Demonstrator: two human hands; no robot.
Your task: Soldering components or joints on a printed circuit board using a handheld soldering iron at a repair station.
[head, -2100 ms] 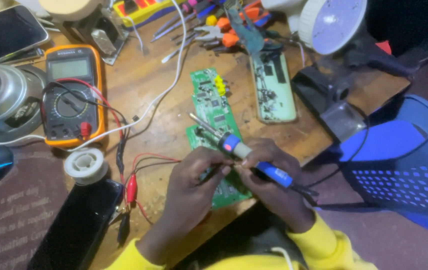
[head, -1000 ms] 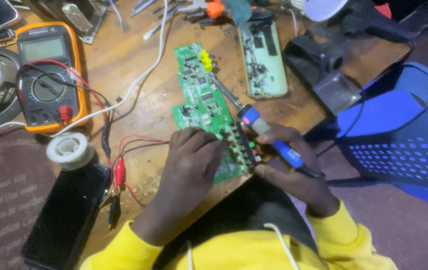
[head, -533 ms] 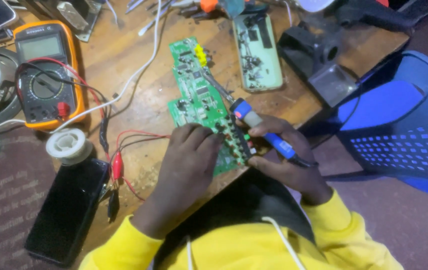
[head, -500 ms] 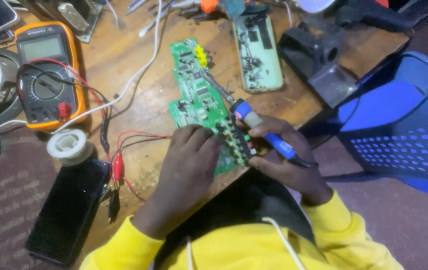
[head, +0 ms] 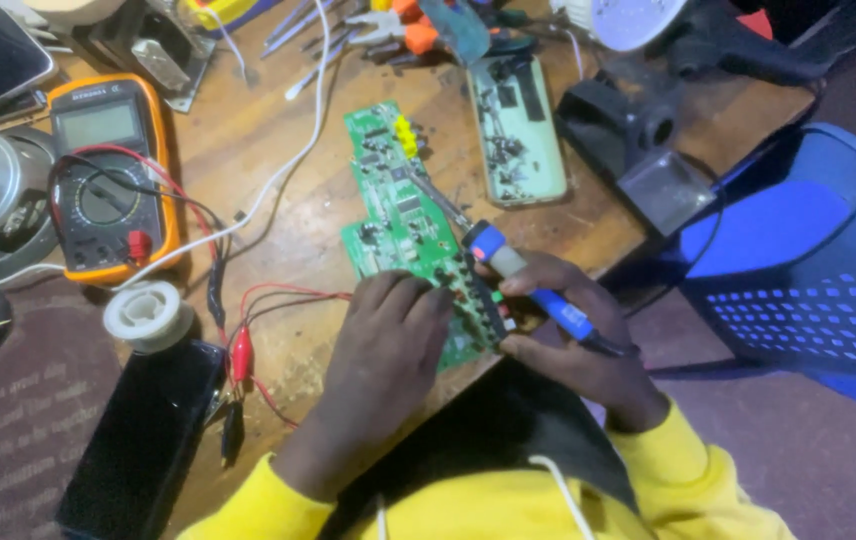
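The fingers (head: 418,300) of the left hand (head: 383,355) are curled down and press on the near end of a green circuit board (head: 398,215). The fingers of the right hand (head: 573,345) are wrapped tight around a soldering iron (head: 528,285) with a blue and grey handle. Its thin metal tip points far and left and touches the middle of the board. The board lies flat on the wooden surface (head: 268,230), near its near edge, just in front of the person in yellow sleeves.

To the left of the board are red and black clip wires (head: 238,350). Further left sits a white reel of solder wire (head: 146,315), and a dark phone (head: 143,440) lies just near it. An orange meter (head: 113,175) with a dial lies far to the left. A second, pale green board (head: 516,130) lies far and right of the green one. A blue plastic chair (head: 808,270) stands on the right, off the surface.
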